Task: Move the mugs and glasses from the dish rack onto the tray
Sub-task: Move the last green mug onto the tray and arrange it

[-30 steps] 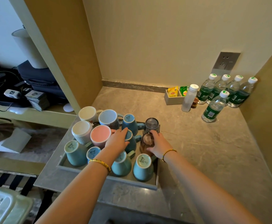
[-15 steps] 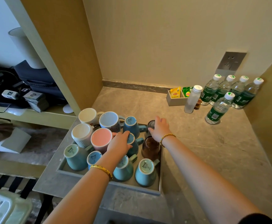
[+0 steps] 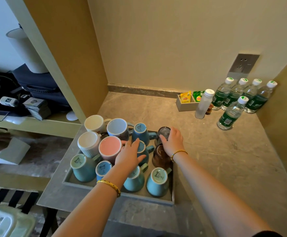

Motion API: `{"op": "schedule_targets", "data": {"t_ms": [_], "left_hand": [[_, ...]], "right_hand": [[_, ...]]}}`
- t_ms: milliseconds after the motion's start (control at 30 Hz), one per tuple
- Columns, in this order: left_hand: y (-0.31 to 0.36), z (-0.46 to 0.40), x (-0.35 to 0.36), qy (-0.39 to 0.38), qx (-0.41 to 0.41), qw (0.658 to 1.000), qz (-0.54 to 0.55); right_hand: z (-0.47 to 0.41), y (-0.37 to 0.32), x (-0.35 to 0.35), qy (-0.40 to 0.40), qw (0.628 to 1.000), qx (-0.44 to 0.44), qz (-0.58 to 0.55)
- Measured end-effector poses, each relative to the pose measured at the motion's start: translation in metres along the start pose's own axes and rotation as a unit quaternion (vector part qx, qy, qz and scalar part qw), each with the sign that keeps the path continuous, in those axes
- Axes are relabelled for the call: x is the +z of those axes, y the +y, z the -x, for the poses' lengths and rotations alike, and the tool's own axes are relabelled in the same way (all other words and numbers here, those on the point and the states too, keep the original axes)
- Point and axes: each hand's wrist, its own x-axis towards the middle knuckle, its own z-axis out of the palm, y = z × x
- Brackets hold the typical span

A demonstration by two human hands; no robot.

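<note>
I had both hands over the tray [image 3: 118, 193], which sat at the near left of the stone counter [image 3: 216, 159] and was packed with upturned mugs and two glasses. My right hand [image 3: 172, 140] lay against the grey glass [image 3: 163, 132] in the tray's two o'clock corner, fingers curved round its near side; whether they truly gripped or only steadied it, I could not tell. Directly at six o'clock from it stood the brown glass [image 3: 160, 155], touching or nearly touching, under my wrist. My left hand [image 3: 128, 157] rested flat, fingers straight and a little spread, on the blue mug [image 3: 142, 150] in the middle, with the pink mug [image 3: 110, 148] just at its nine o'clock.

I judged the glasses the delicate pieces: thin-walled, smooth, light, quick to chip if knocked against a neighbour or the tray wall. I would have taken one round its upturned base and upper wall with fingertips all round, and lifted straight up. The mugs looked heavier and stiff, glazed and slick, best taken by the body rather than the handles, which were wedged between neighbours. The dish rack [image 3: 4, 221], at seven o'clock, showed only a corner, so I could not tell what remained in it.
</note>
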Motion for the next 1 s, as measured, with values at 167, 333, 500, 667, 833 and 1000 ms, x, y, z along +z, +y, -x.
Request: {"op": "schedule_targets", "data": {"t_ms": [167,333,500,667,833,1000], "left_hand": [[-0.011,0.019,-0.004,0.042,0.075,0.996,-0.010],[-0.027,0.037,-0.015,0.036,0.146,0.989,-0.013],[-0.039,0.049,-0.016,0.011,0.232,0.965,-0.119],[-0.044,0.054,-0.010,-0.038,0.246,0.959,-0.133],[-0.041,0.053,-0.012,-0.056,0.252,0.961,-0.103],[-0.041,0.053,-0.009,-0.058,0.238,0.965,-0.088]], "right_hand": [[0.039,-0.003,0.011,0.027,0.999,0.024,-0.011],[0.074,-0.011,0.017,0.043,0.997,0.056,-0.032],[0.115,-0.015,0.033,0.057,0.995,0.057,-0.063],[0.151,-0.009,0.060,0.049,0.995,0.076,-0.035],[0.154,-0.004,0.056,0.038,0.995,0.084,-0.029],[0.147,-0.003,0.049,0.023,0.996,0.077,-0.043]]}}
